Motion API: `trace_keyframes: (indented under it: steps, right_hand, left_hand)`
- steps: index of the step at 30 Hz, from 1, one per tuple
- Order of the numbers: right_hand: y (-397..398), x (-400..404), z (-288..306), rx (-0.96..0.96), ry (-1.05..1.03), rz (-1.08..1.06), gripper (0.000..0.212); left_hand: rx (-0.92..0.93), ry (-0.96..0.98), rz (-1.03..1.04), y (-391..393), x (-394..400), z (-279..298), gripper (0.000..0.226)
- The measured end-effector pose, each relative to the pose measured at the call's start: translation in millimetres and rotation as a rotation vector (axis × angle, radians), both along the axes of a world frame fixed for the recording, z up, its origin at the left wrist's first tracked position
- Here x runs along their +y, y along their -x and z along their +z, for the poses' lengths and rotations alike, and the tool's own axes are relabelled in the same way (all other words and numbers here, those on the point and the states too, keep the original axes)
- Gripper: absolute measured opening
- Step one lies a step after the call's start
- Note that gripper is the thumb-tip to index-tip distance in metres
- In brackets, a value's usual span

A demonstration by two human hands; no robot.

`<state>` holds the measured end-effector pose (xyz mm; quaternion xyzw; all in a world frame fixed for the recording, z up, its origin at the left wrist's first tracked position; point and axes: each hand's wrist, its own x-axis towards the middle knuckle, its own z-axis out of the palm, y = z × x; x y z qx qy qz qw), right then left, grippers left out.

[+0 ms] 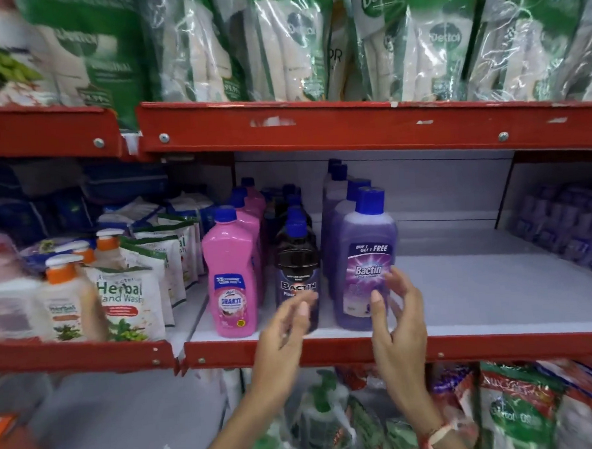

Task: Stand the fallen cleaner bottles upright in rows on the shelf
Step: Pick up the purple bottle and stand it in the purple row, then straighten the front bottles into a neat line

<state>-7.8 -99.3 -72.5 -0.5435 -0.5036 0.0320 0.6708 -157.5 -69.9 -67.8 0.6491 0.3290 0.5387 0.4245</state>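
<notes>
Three rows of blue-capped cleaner bottles stand upright on the white middle shelf [463,301]. A pink Shakti bottle [230,272] heads the left row, a dark Bactin bottle [295,269] the middle one, and a purple Bactin bottle [366,255] the right one. My left hand [284,331] hovers, blurred and with fingers apart, in front of the dark bottle's base. My right hand [399,315] is at the lower right of the purple bottle's label, fingers spread and touching or just off it. No fallen bottle is in view.
Herbal hand wash pouches [130,301] and pump bottles [65,298] fill the shelf to the left. Purple packs [569,223] sit at the far right. Dettol pouches [415,36] line the shelf above. A red rail [328,351] edges the shelf front.
</notes>
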Motion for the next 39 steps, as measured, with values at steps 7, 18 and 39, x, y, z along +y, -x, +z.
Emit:
trace_keyframes:
  steps: [7,18,39]
  right_hand:
    - [112,11,29,-0.037,0.218,0.497,0.049]
    - [127,46,23,0.07,0.478,0.623,0.051]
    - [89,22,15,0.213,0.39,0.506,0.07]
  left_hand:
    - [-0.478,0.021,0.101,105,23,18,0.1]
    - [-0.081,0.257,-0.271,135,43,19,0.119]
    - [-0.278,0.061,0.271,110,11,0,0.057]
